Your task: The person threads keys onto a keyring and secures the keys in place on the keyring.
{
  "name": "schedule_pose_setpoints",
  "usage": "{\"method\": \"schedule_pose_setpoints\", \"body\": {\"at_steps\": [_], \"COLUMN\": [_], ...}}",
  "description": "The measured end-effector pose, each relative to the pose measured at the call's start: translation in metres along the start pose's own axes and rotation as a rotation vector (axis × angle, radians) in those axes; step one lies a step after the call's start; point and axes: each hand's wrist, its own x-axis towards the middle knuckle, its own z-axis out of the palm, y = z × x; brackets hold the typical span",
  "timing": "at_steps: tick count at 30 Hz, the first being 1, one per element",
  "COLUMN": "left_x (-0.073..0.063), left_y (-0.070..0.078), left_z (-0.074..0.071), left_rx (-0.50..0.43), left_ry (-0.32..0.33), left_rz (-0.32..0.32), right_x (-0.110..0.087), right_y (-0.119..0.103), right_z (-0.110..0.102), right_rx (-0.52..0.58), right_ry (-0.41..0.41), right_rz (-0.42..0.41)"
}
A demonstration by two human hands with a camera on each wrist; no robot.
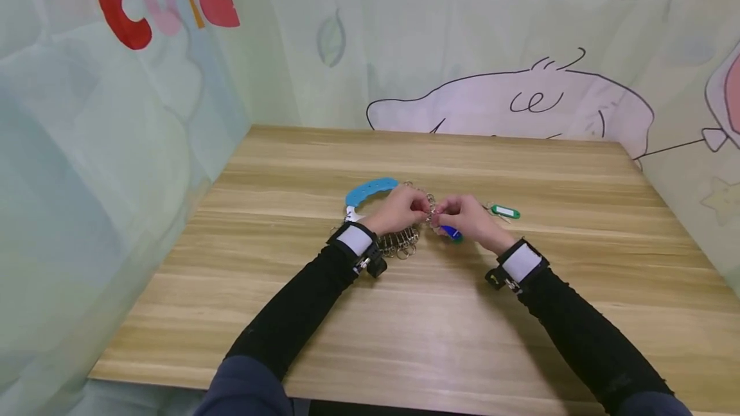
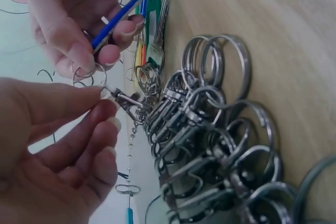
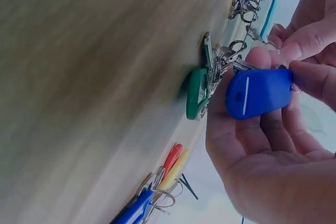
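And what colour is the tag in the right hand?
Blue. The tag shows best in the right wrist view.

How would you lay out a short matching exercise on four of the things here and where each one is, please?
Things
1. Blue key tag
2. Green key tag with a white label
3. Curved light-blue strip
4. Row of metal clips and rings

Places
A. Up and to the left of the left hand in the head view
B. Clustered to the right of the left hand in the left wrist view
C. Held in the fingers of the right hand
D. On the table, to the right of the right hand in the head view

Pairs: 1-C, 2-D, 3-A, 4-B
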Motion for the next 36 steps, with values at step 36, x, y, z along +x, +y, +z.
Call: {"method": "schedule_pose_setpoints", "body": {"at_steps": [36], "left_x": [0.004], "left_y": [-0.0016], "left_z": [0.0031], "left_rx": [-0.047], "left_ry": [0.091], "left_rz": [0.0], "right_x": [-0.0006], "right_y": [-0.0018], "right_z": [-0.0002], "right_rx": [-0.025], "right_ry": [-0.011], "right_rz": [-0.061]}}
